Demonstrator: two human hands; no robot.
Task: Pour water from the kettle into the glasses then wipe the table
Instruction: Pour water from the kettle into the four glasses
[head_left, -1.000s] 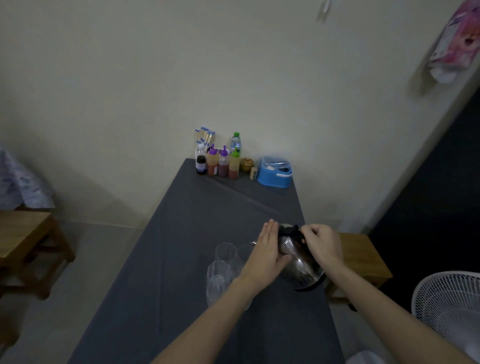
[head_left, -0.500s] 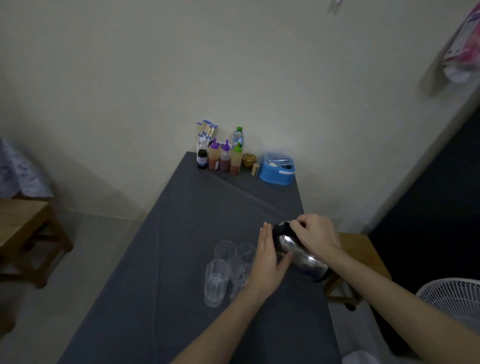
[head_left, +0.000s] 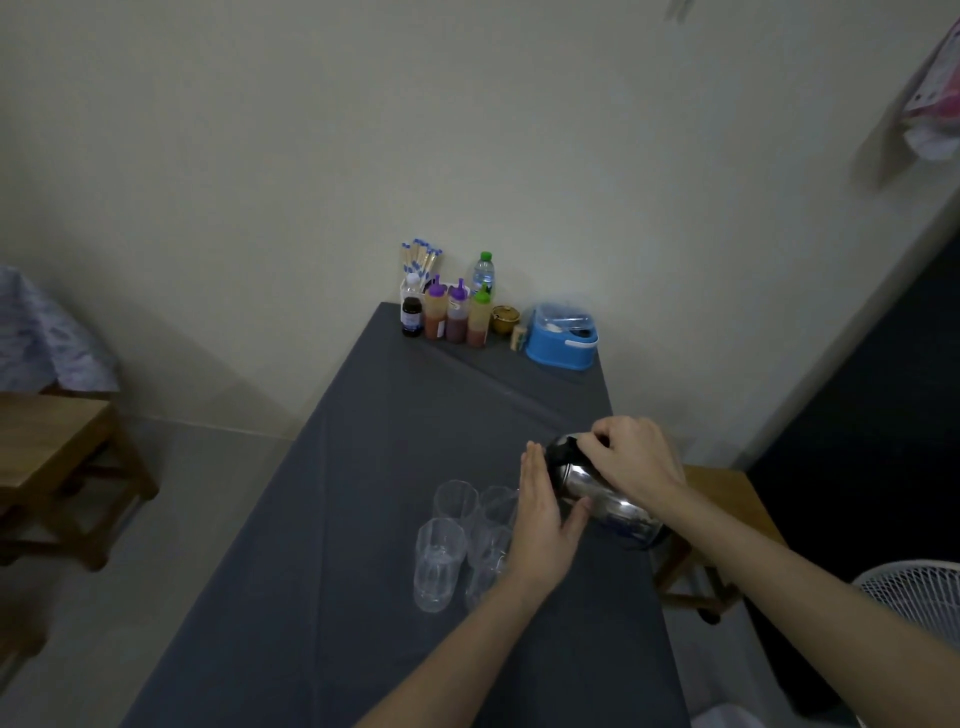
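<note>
A steel kettle (head_left: 597, 493) with a black top is tilted to the left above the grey table (head_left: 322, 597). My right hand (head_left: 631, 460) grips its handle from above. My left hand (head_left: 545, 525) lies flat against the kettle's left side, fingers straight. Several clear glasses (head_left: 440, 564) stand grouped just left of that hand; the far right glass (head_left: 496, 506) sits under the kettle's spout. A thin streak runs into it, but I cannot tell the water level.
Sauce bottles (head_left: 456, 318), a water bottle (head_left: 483, 270), a chopstick holder (head_left: 418, 260) and a blue box (head_left: 562, 344) stand at the table's far end by the wall. Wooden stools stand left (head_left: 57, 467) and right (head_left: 727, 499). A white fan (head_left: 914, 592) is at lower right.
The kettle has tipped further to the left toward the glasses, with both hands still on it. My view has shifted slightly.
</note>
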